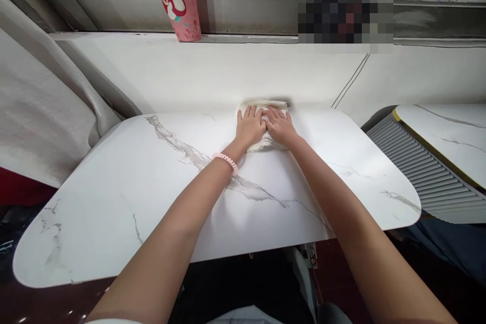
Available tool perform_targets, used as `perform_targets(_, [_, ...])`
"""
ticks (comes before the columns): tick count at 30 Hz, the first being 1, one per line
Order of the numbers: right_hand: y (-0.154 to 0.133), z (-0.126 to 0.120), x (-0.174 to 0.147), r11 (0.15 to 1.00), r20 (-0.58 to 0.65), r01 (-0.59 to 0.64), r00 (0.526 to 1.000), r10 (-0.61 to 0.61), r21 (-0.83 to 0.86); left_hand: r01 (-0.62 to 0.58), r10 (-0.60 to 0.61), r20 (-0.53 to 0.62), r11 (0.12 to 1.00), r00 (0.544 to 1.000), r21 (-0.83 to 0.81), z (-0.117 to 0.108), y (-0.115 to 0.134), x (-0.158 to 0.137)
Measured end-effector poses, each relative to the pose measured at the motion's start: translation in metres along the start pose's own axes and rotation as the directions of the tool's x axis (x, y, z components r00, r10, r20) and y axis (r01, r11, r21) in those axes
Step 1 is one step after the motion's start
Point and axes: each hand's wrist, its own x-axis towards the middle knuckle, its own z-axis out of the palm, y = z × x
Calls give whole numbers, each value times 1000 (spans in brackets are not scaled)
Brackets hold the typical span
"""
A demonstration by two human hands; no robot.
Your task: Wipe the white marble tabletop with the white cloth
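Both of my arms reach across a white table [178, 197] with grey marbling. At its far edge, against the white wall, lies a folded white cloth [266, 145]. My left hand [250, 126] rests flat on the left part of the cloth, fingers spread, with a pink coiled band on the wrist. My right hand [280, 125] presses flat on the right part, its fingers spread too. The two thumbs come close together or touch over the middle of the cloth. Much of the cloth is hidden beneath my palms.
On the window ledge above stands a pink patterned tumbler-shaped object [176, 5]. A light curtain [34, 96] hangs at the left. To the right is a second marbled table [451, 131] with a ribbed grey side. A blurred patch covers part of the window.
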Motion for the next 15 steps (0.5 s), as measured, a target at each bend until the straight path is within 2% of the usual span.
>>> perform_targets(6, [7, -2, -25, 999, -14, 34, 999, -34, -17, 45, -44, -42, 999, 998, 18, 6, 23, -26])
perform_targets(15, [39, -4, -114, 995, -86, 23, 996, -32, -98, -33, 28, 146, 999, 989, 29, 4, 86, -80])
